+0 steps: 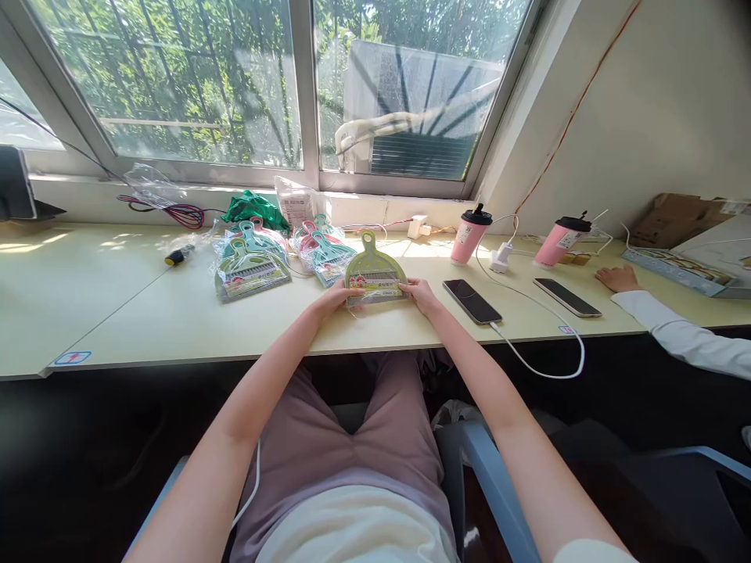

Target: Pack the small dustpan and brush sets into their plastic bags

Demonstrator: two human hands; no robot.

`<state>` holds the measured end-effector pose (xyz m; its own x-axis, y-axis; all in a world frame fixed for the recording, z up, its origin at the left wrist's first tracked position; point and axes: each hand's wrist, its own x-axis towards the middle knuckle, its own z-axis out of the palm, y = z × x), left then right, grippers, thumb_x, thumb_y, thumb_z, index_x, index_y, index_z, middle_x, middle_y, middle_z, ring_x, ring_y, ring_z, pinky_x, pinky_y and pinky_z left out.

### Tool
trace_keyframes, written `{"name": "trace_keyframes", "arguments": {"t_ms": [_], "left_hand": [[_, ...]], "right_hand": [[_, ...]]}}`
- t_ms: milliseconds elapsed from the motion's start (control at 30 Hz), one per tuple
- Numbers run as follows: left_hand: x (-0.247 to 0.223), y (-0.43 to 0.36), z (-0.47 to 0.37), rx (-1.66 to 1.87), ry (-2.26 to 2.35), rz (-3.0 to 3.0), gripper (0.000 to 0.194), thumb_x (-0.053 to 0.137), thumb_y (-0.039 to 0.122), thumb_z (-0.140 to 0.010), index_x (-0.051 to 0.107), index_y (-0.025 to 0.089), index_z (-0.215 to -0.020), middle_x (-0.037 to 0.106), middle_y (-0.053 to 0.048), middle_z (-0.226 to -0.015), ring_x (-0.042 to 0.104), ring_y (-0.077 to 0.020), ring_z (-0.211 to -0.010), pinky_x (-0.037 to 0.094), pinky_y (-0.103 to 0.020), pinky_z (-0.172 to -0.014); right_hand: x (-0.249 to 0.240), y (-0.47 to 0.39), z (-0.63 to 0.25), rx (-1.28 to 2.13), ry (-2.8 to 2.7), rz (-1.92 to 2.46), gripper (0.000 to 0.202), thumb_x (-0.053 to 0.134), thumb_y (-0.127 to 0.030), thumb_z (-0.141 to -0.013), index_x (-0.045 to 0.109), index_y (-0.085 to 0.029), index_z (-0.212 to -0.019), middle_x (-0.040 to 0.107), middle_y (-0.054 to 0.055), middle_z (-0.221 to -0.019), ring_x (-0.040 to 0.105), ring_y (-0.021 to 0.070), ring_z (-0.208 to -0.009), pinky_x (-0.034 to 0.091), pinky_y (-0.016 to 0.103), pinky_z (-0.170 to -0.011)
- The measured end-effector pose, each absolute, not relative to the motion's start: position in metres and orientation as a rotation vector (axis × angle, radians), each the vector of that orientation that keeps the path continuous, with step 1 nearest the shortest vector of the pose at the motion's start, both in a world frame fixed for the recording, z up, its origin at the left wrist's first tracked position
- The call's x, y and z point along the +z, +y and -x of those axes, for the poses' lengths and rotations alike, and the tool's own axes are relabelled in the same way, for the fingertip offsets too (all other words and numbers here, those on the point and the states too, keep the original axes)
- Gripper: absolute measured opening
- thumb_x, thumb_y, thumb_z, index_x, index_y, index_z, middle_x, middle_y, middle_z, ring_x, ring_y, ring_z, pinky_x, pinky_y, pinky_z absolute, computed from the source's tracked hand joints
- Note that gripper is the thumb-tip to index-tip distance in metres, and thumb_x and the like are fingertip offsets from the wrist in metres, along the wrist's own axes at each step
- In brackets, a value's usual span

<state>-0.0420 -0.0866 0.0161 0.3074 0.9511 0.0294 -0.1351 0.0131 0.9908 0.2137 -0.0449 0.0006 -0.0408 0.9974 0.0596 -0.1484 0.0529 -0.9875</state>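
Note:
A green dustpan-and-brush set [374, 270] with a printed label is held upright near the table's front edge. My left hand [336, 297] grips its lower left edge, and my right hand [420, 292] grips its right edge, fingers closed on both sides. Just left of it lies a wrapped blue set [330, 256]. Farther left, a wrapped green set [251, 275] rests in front of other wrapped sets.
Behind the sets lies green plastic [255, 209]. On the right are a black phone [472, 301] with a white cable, a pink cup [470, 234], another pink cup [562, 241], a second phone [566, 297] and another person's hand [618, 278].

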Motion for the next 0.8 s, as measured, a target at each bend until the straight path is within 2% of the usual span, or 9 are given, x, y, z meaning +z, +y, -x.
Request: {"name": "trace_keyframes", "arguments": {"t_ms": [100,167,267,333,433,533,600,700,800], "left_hand": [[0.022,-0.091,0.039,1.117,0.892,-1.321,0.07,0.09,0.042,-0.069,0.061,0.016,-0.128,0.068,-0.021,-0.123,0.074,-0.0305,-0.092,0.065,-0.039,-0.066],[0.024,-0.095,0.038,1.191,0.868,-1.387,0.087,0.091,0.044,-0.067,0.053,0.023,-0.143,0.061,-0.02,-0.137,0.069,-0.0348,-0.116,0.064,-0.04,-0.079],[0.022,-0.097,0.038,1.265,0.855,-1.643,0.118,0.099,0.034,-0.049,0.044,0.029,-0.153,0.044,-0.021,-0.155,0.036,-0.0399,-0.15,0.055,-0.044,-0.099],[0.018,-0.096,0.037,1.267,0.917,-1.861,0.124,0.101,0.032,-0.045,0.044,0.03,-0.155,0.037,-0.02,-0.16,0.022,-0.0424,-0.155,0.047,-0.049,-0.109],[0.015,-0.088,0.037,1.292,1.132,-2.039,0.088,0.091,0.035,-0.067,0.056,0.027,-0.148,0.048,-0.017,-0.148,0.043,-0.0396,-0.142,0.042,-0.05,-0.113],[0.017,-0.079,0.036,1.337,1.312,-2.041,0.042,0.066,0.03,-0.092,0.071,0.022,-0.132,0.062,-0.011,-0.114,0.063,-0.0273,-0.107,0.051,-0.041,-0.098],[0.019,-0.077,0.035,1.375,1.357,-1.99,0.036,0.058,0.026,-0.095,0.075,0.019,-0.126,0.064,-0.007,-0.096,0.062,-0.0219,-0.09,0.052,-0.035,-0.086],[0.021,-0.079,0.034,1.473,1.359,-1.825,0.037,0.061,0.024,-0.092,0.075,0.017,-0.125,0.07,-0.006,-0.091,0.06,-0.0194,-0.081,0.051,-0.032,-0.078],[0.021,-0.08,0.034,1.579,1.322,-1.623,0.06,0.07,0.018,-0.081,0.064,0.021,-0.141,0.075,-0.005,-0.098,0.065,-0.0209,-0.088,0.051,-0.03,-0.081]], "right_hand": [[0.004,-0.045,-0.212,1.273,-1.076,1.091,0.019,0.089,-0.014,-0.065,0.076,-0.013,-0.079,0.074,0.002,-0.065,0.069,0.0173,-0.061,0.061,0.033,-0.071],[0.005,-0.045,-0.213,1.253,-1.016,1.095,0.015,0.086,-0.01,-0.068,0.074,-0.013,-0.076,0.073,0.002,-0.064,0.067,0.0157,-0.059,0.06,0.032,-0.07],[0.006,-0.045,-0.214,1.226,-0.929,1.085,0.014,0.083,-0.007,-0.069,0.072,-0.013,-0.075,0.072,0.001,-0.064,0.067,0.0154,-0.06,0.061,0.032,-0.072],[0.006,-0.045,-0.215,1.226,-0.911,1.076,0.013,0.082,-0.007,-0.07,0.072,-0.013,-0.075,0.073,0.002,-0.066,0.068,0.0159,-0.063,0.061,0.033,-0.073],[0.006,-0.046,-0.215,1.199,-0.952,1.103,0.011,0.081,-0.008,-0.071,0.073,-0.013,-0.077,0.074,0.003,-0.069,0.068,0.0159,-0.066,0.059,0.032,-0.073],[0.006,-0.046,-0.214,1.169,-1.02,1.135,0.014,0.083,-0.012,-0.07,0.075,-0.014,-0.081,0.075,0.003,-0.074,0.068,0.0164,-0.07,0.057,0.031,-0.073],[0.005,-0.045,-0.214,1.177,-1.055,1.137,0.017,0.085,-0.015,-0.068,0.075,-0.014,-0.082,0.075,0.004,-0.075,0.069,0.0169,-0.072,0.057,0.03,-0.073],[0.003,-0.043,-0.214,1.178,-1.11,1.134,0.023,0.088,-0.021,-0.065,0.075,-0.015,-0.083,0.074,0.003,-0.074,0.067,0.0168,-0.072,0.054,0.029,-0.07],[0.0,-0.041,-0.215,1.17,-1.191,1.094,0.028,0.089,-0.027,-0.064,0.077,-0.015,-0.086,0.074,0.003,-0.075,0.064,0.0149,-0.069,0.049,0.027,-0.064]]}}
